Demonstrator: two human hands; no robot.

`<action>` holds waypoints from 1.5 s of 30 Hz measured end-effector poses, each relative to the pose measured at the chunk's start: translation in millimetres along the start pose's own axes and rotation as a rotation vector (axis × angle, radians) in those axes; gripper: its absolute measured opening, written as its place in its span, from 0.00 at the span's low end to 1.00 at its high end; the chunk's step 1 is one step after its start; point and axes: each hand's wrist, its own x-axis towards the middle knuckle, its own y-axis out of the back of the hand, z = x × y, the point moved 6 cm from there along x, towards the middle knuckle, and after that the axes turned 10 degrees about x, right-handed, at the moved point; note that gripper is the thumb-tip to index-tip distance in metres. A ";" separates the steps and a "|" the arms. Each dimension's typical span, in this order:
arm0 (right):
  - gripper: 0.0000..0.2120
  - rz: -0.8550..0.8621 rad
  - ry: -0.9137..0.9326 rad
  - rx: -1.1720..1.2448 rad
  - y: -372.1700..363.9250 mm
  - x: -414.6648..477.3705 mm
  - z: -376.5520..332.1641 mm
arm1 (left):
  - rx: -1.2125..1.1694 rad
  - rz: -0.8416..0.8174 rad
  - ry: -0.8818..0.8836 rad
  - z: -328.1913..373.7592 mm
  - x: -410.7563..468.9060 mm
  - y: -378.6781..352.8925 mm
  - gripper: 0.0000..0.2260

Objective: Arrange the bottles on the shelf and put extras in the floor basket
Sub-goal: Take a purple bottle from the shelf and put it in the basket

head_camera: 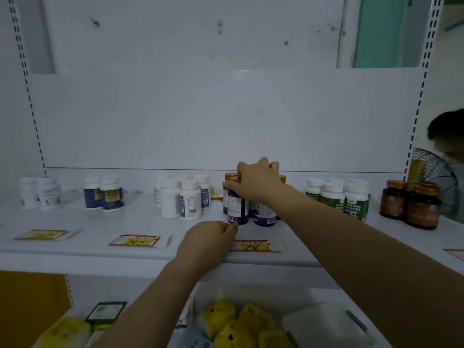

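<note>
Lower shelf: yellow packs [226, 320] lie at 6 o'clock of the view, not part of this task.
Left hand [208, 238]: it rests on the front of the shelf [140, 222], fingers curled, tips at the foot of the front bottle. I cannot tell if this grip pinches the bottle or only touches it. Probably it steadies the base.
Price tag [253, 246]: it lies just at 3 o'clock of the left hand and likely marks the place for this group.
Purple bottles [237, 209]: a tight upright group with orange caps, at the middle of the shelf.
Right hand [256, 182]: palm down on the caps, fingers curled over them. This grip is closed on the group, I think to keep it together.
Neighbours: white bottles [180, 199] at 9 o'clock of the group, green-label bottles [349, 199] at 3 o'clock, both apart from it.
Floor basket: not in view.
</note>
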 end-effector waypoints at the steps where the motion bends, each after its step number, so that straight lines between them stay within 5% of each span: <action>1: 0.26 0.007 -0.013 -0.005 -2.4 2.2 -2.0 | 0.012 -0.008 -0.009 0.3 -0.5 0.1 0.21; 6: 0.19 0.037 -0.040 0.082 -3.6 7.0 -7.5 | 0.057 -0.021 -0.050 -2.3 -2.9 -0.7 0.18; 17: 0.14 -0.124 0.098 0.683 55.6 -12.1 -16.5 | -0.797 -0.030 0.077 -19.6 3.4 18.7 0.33; 24: 0.11 -0.275 0.188 0.889 69.2 -34.1 -17.0 | -1.116 -0.132 -0.078 -3.6 -3.1 29.1 0.22; 29: 0.17 -0.190 0.097 0.770 60.8 -42.2 -9.5 | -0.959 0.189 0.035 0.0 -6.6 36.8 0.22; 35: 0.14 -0.201 0.052 0.791 61.9 -46.3 -3.5 | -0.950 0.293 0.066 9.0 -12.1 33.8 0.28; 38: 0.10 -0.215 0.079 0.820 65.6 -47.2 -0.6 | -1.029 0.240 0.046 11.0 -13.3 34.1 0.31; 42: 0.10 -0.265 0.169 0.836 70.1 -51.7 -1.5 | -1.234 -0.042 -0.020 9.4 -15.7 26.0 0.23; 45: 0.12 -0.301 0.205 0.879 68.4 -57.3 -3.2 | -1.178 -0.054 -0.044 5.6 -22.1 27.8 0.23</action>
